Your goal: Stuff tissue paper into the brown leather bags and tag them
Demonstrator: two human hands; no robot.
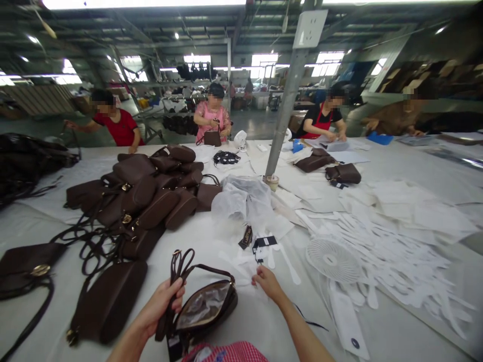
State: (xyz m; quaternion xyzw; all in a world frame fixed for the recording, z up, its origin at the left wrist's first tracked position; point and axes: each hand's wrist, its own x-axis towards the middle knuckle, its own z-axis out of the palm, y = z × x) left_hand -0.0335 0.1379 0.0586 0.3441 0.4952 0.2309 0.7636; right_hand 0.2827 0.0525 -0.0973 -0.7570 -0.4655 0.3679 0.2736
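Observation:
My left hand (163,303) is closed around the gathered loops of a dark brown shoulder strap (175,279). That strap belongs to a brown handbag (206,306) lying in front of me, its top unzipped and crumpled clear plastic showing inside. To the right of the bag, my right hand (268,282) has its thumb and fingers pinched together. What they hold, if anything, is too small to make out. Just beyond its fingertips lie black hang tags (266,241) with a cord, and a dark tag with gold lettering (246,237) sits beside them.
Brown handbags (151,188) are heaped at left. A white fan (332,259) and white paper strips (400,266) lie at right. Translucent plastic (245,198) is bunched mid-table, near a metal post (289,100). Several people, one in a pink apron (212,120), work across the table.

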